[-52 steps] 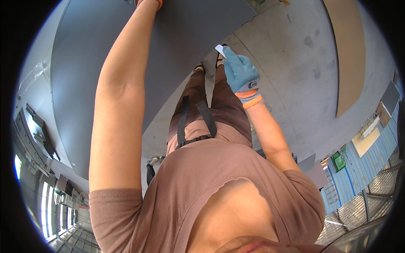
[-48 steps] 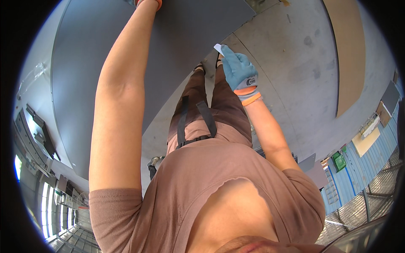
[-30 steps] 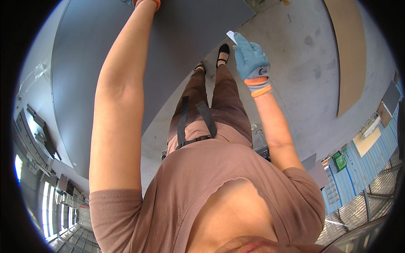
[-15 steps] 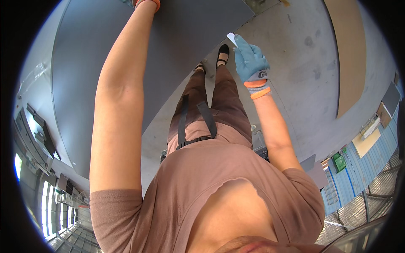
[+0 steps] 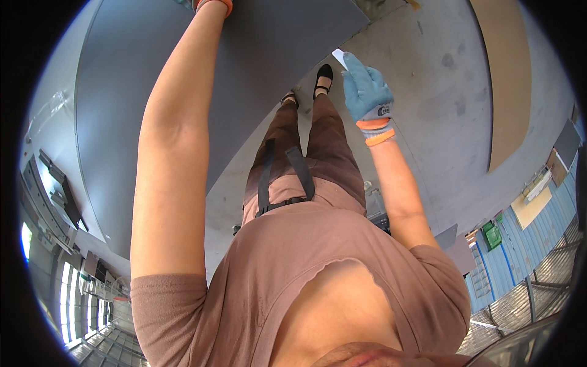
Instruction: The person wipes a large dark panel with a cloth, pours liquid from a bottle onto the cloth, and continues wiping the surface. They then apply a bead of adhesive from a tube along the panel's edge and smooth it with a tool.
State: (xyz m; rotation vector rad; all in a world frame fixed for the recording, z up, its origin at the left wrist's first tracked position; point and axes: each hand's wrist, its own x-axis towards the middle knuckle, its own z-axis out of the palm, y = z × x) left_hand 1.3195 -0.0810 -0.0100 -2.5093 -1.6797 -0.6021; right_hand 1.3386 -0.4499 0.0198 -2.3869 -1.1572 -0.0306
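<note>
My right hand [image 5: 369, 88], in a blue and grey work glove with an orange cuff, is closed on a small flat white piece [image 5: 339, 58]. Its tip points up and left, close by the edge of a large dark grey panel [image 5: 269, 67]; whether it touches the panel I cannot tell. My left arm stretches across the panel to the top of the picture. There only the orange glove cuff [image 5: 227, 7] and a sliver of my left hand show, the fingers cut off by the frame.
Below the panel my feet stand on a grey concrete floor [image 5: 440, 110]. A brown board [image 5: 507, 85] lies to the right. On the left is a black object [image 5: 60, 186] by a pale surface. Farther right stand a blue corrugated wall [image 5: 526, 251] and a green container [image 5: 491, 235].
My right hand has shifted slightly right and down, carrying the white piece with it. My left arm stays nearly where it was.
</note>
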